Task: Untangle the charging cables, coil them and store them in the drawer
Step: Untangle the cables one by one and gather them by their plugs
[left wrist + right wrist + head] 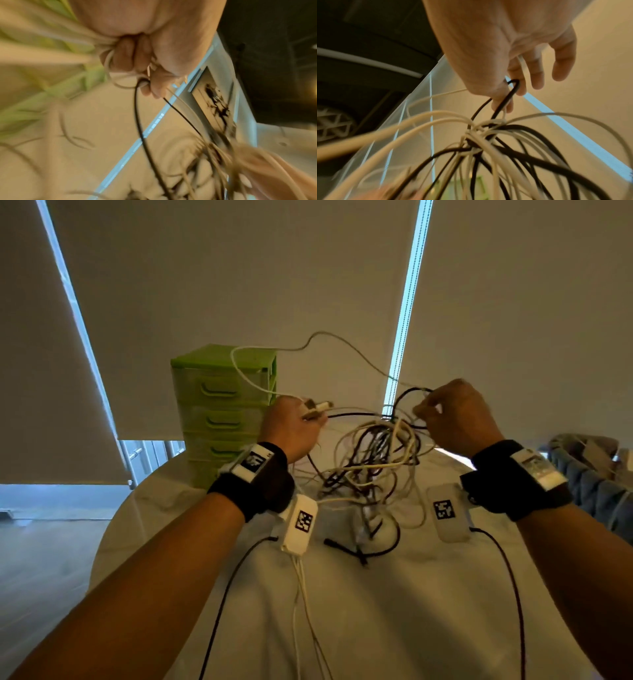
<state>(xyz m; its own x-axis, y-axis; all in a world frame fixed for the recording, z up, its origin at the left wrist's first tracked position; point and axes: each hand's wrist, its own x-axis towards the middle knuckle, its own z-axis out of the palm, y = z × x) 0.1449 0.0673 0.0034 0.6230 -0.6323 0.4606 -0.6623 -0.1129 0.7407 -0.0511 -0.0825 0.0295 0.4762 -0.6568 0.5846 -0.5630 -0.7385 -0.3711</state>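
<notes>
White and black cables (373, 460) hang in one knotted tangle above the table (394, 604), lifted between both hands, so untangling looks barely begun. The left hand (291, 429) is fisted round white leads with a plug end poking out and a black lead running through; the right hand (452, 416) pinches a black loop at the top of the knot, other fingers loose. Nothing is coiled yet, and every drawer of the green drawer unit (222, 405) behind the left hand appears closed.
</notes>
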